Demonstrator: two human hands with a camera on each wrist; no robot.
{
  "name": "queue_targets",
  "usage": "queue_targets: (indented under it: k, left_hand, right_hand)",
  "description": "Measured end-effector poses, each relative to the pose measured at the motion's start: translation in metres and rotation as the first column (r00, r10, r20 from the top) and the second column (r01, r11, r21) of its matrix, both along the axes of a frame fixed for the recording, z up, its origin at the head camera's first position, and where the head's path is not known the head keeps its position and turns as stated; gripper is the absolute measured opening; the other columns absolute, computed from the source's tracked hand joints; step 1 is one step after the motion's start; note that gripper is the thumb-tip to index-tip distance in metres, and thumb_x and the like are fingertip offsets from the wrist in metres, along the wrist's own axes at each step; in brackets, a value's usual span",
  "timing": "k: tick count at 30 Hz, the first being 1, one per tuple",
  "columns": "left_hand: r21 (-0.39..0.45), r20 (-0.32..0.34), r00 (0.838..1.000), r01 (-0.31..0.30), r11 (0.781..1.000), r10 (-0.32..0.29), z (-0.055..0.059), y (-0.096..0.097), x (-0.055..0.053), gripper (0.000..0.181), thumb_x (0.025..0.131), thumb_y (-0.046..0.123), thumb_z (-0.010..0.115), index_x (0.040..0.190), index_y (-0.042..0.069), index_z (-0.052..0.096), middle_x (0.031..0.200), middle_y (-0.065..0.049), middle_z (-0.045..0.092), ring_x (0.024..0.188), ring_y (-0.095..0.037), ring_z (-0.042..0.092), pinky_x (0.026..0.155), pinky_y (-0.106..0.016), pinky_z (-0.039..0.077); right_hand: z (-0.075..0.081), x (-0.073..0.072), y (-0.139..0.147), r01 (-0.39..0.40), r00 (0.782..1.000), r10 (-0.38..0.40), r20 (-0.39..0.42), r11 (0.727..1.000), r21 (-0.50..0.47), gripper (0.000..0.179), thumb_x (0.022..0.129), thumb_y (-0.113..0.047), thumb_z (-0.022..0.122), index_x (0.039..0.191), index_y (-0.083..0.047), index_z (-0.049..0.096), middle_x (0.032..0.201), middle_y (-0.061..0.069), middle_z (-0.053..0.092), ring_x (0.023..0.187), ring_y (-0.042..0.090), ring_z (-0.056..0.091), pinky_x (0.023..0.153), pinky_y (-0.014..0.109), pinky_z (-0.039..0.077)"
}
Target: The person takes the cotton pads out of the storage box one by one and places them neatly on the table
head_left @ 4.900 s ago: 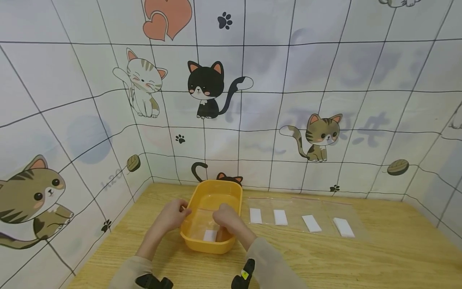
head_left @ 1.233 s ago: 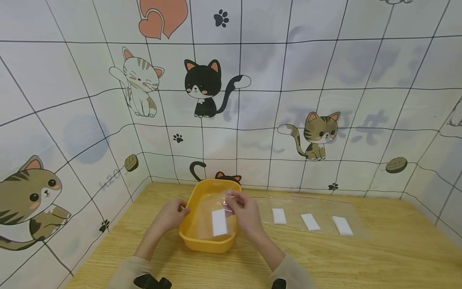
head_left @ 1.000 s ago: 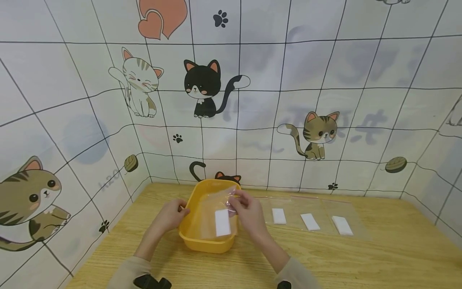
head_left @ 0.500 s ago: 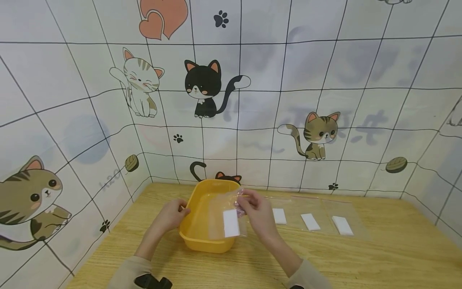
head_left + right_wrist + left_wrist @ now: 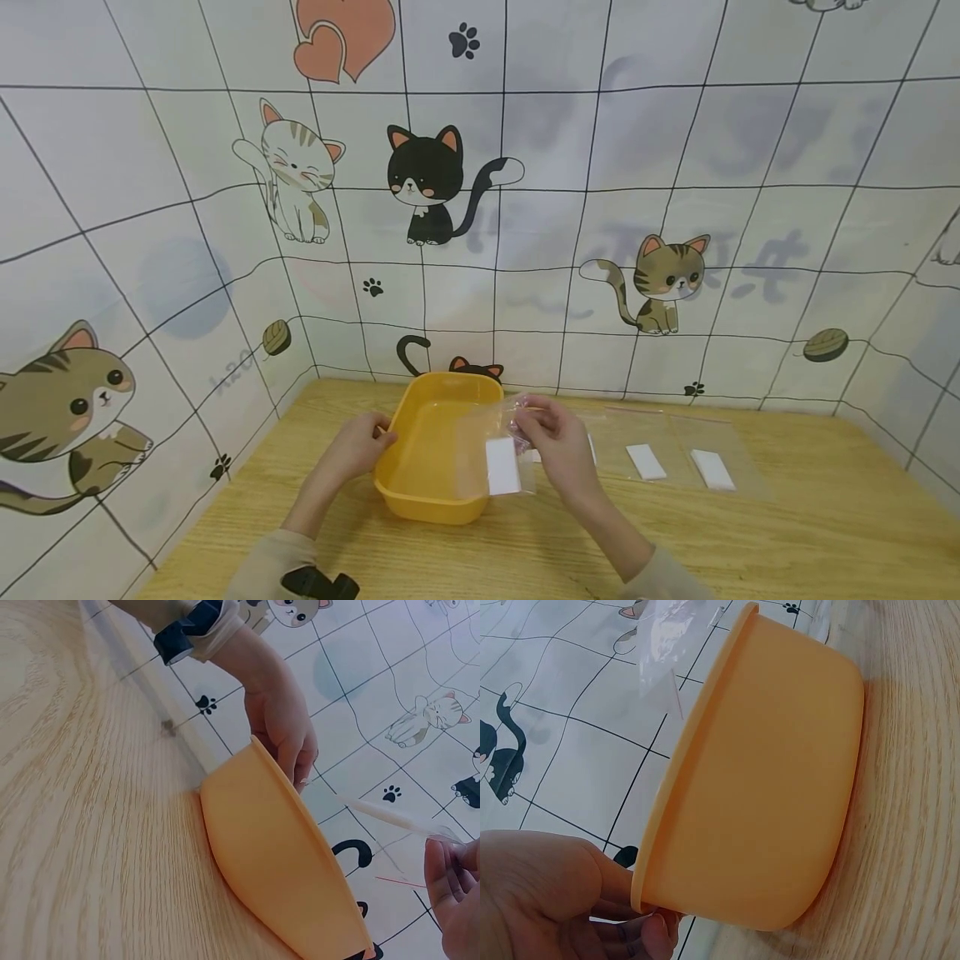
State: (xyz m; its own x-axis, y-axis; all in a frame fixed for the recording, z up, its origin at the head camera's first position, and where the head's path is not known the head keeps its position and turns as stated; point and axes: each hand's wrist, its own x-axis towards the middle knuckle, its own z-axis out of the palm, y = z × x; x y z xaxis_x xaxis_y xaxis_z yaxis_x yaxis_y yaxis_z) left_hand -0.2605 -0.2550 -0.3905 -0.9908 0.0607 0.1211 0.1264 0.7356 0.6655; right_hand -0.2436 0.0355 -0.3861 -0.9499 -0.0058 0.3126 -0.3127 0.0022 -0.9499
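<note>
At the yellow basin's [image 5: 427, 508] left rim, my left hand [image 5: 356, 446] grips the edge; the left wrist view shows its fingers [image 5: 660, 934] around the rim. My right hand [image 5: 558, 446] pinches the top of a clear zip bag [image 5: 471, 454] between thumb and fingers. A flat white block [image 5: 503, 467] shows inside that bag. The bag hangs across the basin's right rim, partly over the table. Seen from the right wrist, the raised bag [image 5: 394, 816] appears nearly edge-on. No other item is visible inside the basin.
To the right, several clear bags with white blocks [image 5: 712, 470] lie in a row on the wooden table [image 5: 825, 517]; my right hand and the held bag partly cover the nearest ones. A cat-patterned wall covering [image 5: 540, 308] stands behind and on both sides.
My right hand was down inside the basin earlier. It has since raised the bag with the white block and moved it right, over the right rim. My left hand has stayed at the rim.
</note>
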Motion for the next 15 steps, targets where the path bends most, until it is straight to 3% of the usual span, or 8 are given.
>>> queue_targets:
  k: [6,15]
  left_hand:
    - [0.018,0.012,1.0,-0.002,1.0,0.002,-0.001,0.0,0.0,0.016,0.097,0.003,0.063,0.108,-0.009,0.066,0.084,-0.01,0.065,0.07,-0.018,0.062,0.059,-0.032,0.055]
    - [0.022,0.009,1.0,-0.002,1.0,0.002,0.0,0.0,0.001,0.015,0.097,0.002,0.063,0.106,-0.008,0.066,0.083,-0.009,0.065,0.07,-0.018,0.062,0.058,-0.033,0.056]
  right_hand:
    - [-0.002,0.001,0.007,0.001,1.0,-0.001,0.016,1.0,-0.01,0.024,0.098,0.0,0.063,0.121,0.006,0.061,0.098,0.021,0.071,0.08,0.013,0.068,0.071,0.026,0.058]
    - [-0.001,0.004,0.02,0.037,0.999,-0.037,0.005,0.998,0.043,0.027,0.099,-0.007,0.065,0.124,0.003,0.061,0.101,0.017,0.072,0.087,0.014,0.07,0.078,0.024,0.057]
